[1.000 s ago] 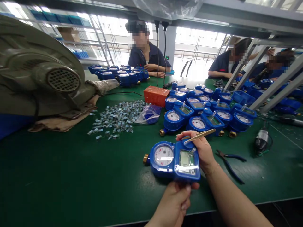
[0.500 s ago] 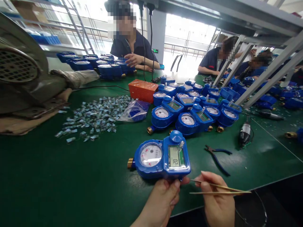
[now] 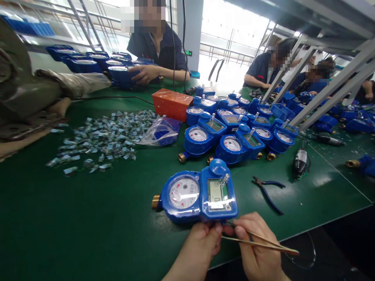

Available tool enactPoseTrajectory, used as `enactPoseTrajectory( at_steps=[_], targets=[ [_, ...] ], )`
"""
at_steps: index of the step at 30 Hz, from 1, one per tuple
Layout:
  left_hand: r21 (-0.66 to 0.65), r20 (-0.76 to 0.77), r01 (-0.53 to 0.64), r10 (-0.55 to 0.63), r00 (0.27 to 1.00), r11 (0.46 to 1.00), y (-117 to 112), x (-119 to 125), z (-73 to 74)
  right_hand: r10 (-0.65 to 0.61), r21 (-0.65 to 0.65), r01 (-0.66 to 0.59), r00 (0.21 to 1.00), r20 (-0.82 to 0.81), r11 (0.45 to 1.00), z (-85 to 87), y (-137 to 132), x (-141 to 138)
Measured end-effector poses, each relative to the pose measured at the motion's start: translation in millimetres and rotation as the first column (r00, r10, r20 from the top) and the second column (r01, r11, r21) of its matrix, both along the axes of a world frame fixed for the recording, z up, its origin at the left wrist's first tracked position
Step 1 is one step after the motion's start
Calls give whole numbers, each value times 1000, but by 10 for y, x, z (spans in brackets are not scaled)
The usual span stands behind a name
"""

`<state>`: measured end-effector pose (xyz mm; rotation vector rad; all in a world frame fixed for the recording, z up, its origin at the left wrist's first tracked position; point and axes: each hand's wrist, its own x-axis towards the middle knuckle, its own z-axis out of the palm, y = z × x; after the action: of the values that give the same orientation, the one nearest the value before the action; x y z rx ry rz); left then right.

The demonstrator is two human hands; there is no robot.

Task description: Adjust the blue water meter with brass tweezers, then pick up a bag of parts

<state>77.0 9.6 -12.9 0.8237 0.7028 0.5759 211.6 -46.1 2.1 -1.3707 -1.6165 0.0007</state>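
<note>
A blue water meter [image 3: 184, 195] with a round white dial, a small display and a brass threaded end lies in front of me on the green table. My left hand [image 3: 200, 244] is closed at its near edge, below the display, the fingertips partly hidden under the housing. Gold tweezers [image 3: 275, 246] are held in my right hand [image 3: 258, 238], their arms pointing left to that same edge. One tip is near my left thumb; what lies between the tips I cannot make out. Blue-handled cutting pliers [image 3: 268, 191] lie to the right.
Several more water meters [image 3: 231, 144] stand behind, beside an orange box [image 3: 171, 104] and a bag of blue parts [image 3: 164, 132]. Small pale-blue pieces [image 3: 102, 136] are heaped left. A black tool [image 3: 301, 162] lies right. A co-worker [image 3: 159, 54] handles meters opposite.
My right hand has come left with the tweezers, closer to my left hand and the meter's near edge. The display's digits now show less clearly under glare. The view has shifted slightly.
</note>
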Motion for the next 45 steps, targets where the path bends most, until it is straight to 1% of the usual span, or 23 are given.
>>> enactPoseTrajectory(
  at_steps=[4, 9, 14, 16, 19, 21, 23, 24, 26, 27, 28, 30, 32, 33, 35, 37, 38, 39, 40, 41, 43, 44, 45],
  targets=[
    [13, -34, 13, -13, 999, 1000, -11, 5, -29, 21, -34, -20, 999, 36, 999, 74, -5, 2],
    [33, -14, 9, -9, 1000, 999, -20, 15, -26, 30, -92, -21, 995, 98, 996, 176, 2, 7],
    [45, -22, 10, -9, 1000, 999, -13, 9, -52, 28, -69, -8, 956, 292, 998, 215, 0, -25],
    [49, -5, 14, -14, 1000, 999, -14, 8, -85, 15, -66, 7, 943, 332, 998, 216, 6, -49],
    [49, 29, 10, -12, 1000, 999, -27, 7, -125, 10, -58, 9, 947, 320, 998, 218, 20, -83],
    [43, 39, 2, -4, 999, 999, -39, 4, -121, 20, -63, -1, 957, 291, 998, 215, 22, -88],
    [42, 37, -5, 3, 999, 999, -44, 3, -91, 25, -111, -1, 976, 218, 994, 199, 19, -70],
    [42, 36, -4, 2, 999, 999, -43, 3, -71, 28, -161, -4, 989, 148, 987, 183, 18, -51],
    [46, 33, 15, -16, 999, 999, -36, 4, -35, 28, -296, -49, 997, -75, 954, 140, 27, -2],
    [49, 29, 30, -31, 999, 998, -31, 5, -22, 25, -358, -103, 976, -216, 928, 114, 39, 26],
    [52, 25, 42, -43, 999, 998, -26, 5, -15, 15, -403, -172, 931, -364, 899, 86, 56, 52],
    [62, 16, 52, -53, 998, 997, -18, 4, -14, -17, -418, -315, 781, -624, 852, 31, 98, 90],
    [66, 16, 49, -50, 999, 997, -16, 5, -19, -37, -395, -414, 650, -759, 820, -23, 137, 101],
    [63, 16, 43, -45, 999, 997, -16, 7, -20, -36, -386, -451, 612, -790, 805, -49, 149, 96],
    [47, 11, 23, -24, 1000, 999, -15, 18, -14, -29, -379, -498, 576, -817, 780, -98, 149, 74],
    [36, 5, 4, -4, 1000, 999, -13, 32, -7, -23, -354, -500, 553, -833, 791, -135, 116, 47],
    [38, -1, -2, 2, 1000, 999, -12, 37, -5, -25, -337, -479, 546, -838, 811, -145, 90, 36],
    [43, -10, -5, 5, 1000, 999, -11, 40, -7, -27, -322, -439, 557, -830, 839, -148, 60, 28],
    [48, -22, -2, 3, 1000, 999, -12, 39, -12, -24, -314, -385, 600, -800, 868, -144, 30, 24],
    [49, -37, 1, 1, 999, 999, -13, 36, -20, -15, -304, -315, 672, -740, 899, -133, 2, 22],
    [46, -59, 0, 2, 998, 999, -19, 23, -39, 1, -257, -162, 846, -533, 953, -100, -38, 24],
    [42, -57, 0, 2, 998, 999, -23, 16, -48, 9, -213, -105, 912, -410, 971, -82, -48, 25],
    [40, -47, -3, 5, 999, 999, -28, 10, -54, 15, -172, -70, 953, -303, 983, -64, -52, 23]
  ],
)
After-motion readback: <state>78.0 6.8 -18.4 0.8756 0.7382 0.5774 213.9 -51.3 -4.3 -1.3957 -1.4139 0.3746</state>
